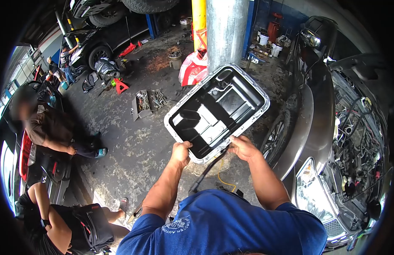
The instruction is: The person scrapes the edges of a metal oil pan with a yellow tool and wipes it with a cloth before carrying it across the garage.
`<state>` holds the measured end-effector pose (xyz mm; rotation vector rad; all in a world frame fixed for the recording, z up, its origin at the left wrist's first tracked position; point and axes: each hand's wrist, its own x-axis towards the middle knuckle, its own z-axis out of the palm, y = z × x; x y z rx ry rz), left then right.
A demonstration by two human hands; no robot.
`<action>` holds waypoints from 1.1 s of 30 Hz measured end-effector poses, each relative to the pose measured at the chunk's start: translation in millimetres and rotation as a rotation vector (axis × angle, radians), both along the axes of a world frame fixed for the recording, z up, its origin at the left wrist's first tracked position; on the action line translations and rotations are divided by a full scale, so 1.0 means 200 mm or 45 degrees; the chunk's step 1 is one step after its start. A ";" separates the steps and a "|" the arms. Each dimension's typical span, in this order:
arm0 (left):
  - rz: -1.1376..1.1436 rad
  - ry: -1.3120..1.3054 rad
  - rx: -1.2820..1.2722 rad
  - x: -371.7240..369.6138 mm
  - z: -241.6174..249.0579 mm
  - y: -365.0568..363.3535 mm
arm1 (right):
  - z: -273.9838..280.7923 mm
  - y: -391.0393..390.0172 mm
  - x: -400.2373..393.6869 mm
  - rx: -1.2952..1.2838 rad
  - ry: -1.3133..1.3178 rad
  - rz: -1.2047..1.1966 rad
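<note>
A rectangular oil pan [215, 114] with a silver flange and a dark, glossy, ribbed inside is held up in front of me, its hollow side facing me and tilted. My left hand [180, 154] grips its lower left corner, thumb over the flange. At the lower right edge, my right hand [244, 148] has its thumb on the rim. Both hands are closed on the pan; most of their fingers are hidden behind it. A black hose or cable [206, 170] hangs just below the pan near my right hand.
Right of me stands a dark car [305, 131] with its engine bay [358, 140] exposed. A metal post [224, 34] rises beyond the pan. Tool trays [142, 104] and a red jack stand [120, 86] sit on the stained floor. Two people [56, 127] [73, 225] are at my left.
</note>
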<state>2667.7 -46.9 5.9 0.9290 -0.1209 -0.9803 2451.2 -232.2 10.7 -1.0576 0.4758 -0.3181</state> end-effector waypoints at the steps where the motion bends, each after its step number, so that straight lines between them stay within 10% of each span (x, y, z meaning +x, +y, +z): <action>1: -0.039 0.010 -0.006 0.03 0.00 0.04 | -0.01 -0.06 -0.06 0.158 -0.254 0.138; 14: -0.306 -0.119 0.164 0.14 0.03 0.32 | -0.13 -0.08 0.24 1.072 -0.750 0.185; 20: -0.110 0.092 -0.348 0.19 0.22 0.32 | -0.02 -0.05 0.34 0.991 -0.788 0.108; 24: 0.131 -0.535 -0.847 -0.09 0.35 0.29 | 0.03 -0.10 0.39 0.922 -0.797 0.060; 26: 0.135 -0.962 -0.592 -0.25 0.29 0.25 | 0.03 -0.09 0.40 0.903 -0.811 0.041; 33: 0.395 -0.417 -0.741 -0.26 0.33 0.04 | 0.18 -0.03 0.27 0.619 -0.796 -0.012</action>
